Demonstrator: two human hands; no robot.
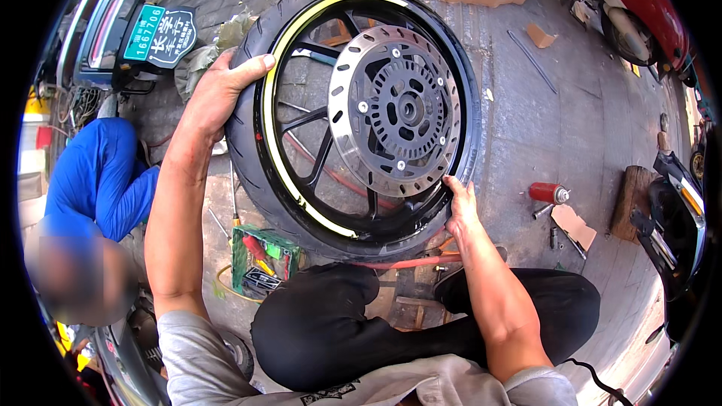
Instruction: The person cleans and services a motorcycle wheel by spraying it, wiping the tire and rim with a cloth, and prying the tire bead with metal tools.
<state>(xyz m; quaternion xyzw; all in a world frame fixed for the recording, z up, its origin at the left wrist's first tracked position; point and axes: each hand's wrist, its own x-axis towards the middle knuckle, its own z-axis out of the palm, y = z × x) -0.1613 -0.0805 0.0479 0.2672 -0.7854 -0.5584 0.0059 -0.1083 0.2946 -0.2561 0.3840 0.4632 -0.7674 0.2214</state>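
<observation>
One wheel (353,120) between left fingers (254,68) and right fingers (456,189), held at opposite edges.

I have the wheel (304,119) at my dial's centre, brake disc (346,131) on it. Around it I see a crate (239,259) at seven o'clock, a canister (544,192) near four, cardboard (574,225) just beside that, a scooter (105,49) around ten.

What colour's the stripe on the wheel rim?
The stripe is bright yellow, slightly greenish; head view shows it best.
</observation>
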